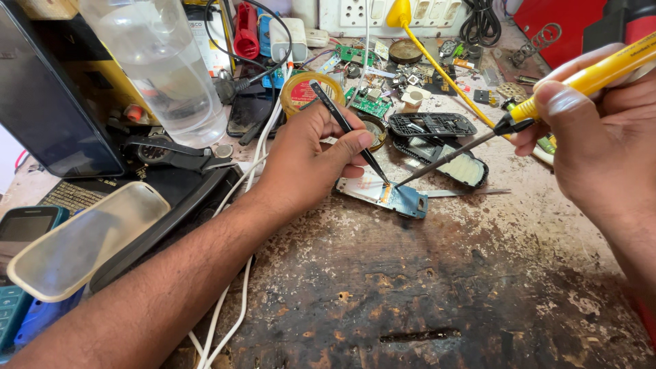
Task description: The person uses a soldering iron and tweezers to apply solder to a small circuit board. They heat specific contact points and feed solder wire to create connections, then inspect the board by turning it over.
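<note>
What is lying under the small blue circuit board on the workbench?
The blue circuit board rests on the worn wooden workbench. A thin metal strip sticks out beside it; whether it continues underneath is hidden.

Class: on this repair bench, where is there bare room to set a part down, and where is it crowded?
Free: the worn bench in front, between the left hand and right hand, below the small board. Crowded: the back, with circuit boards and phone shells, and the left side by the jar.

The bare left forearm reaches diagonally from near left, left hand [311,160] pinched closed. The right hand [601,143] enters from right, fingers curled tight.
</note>
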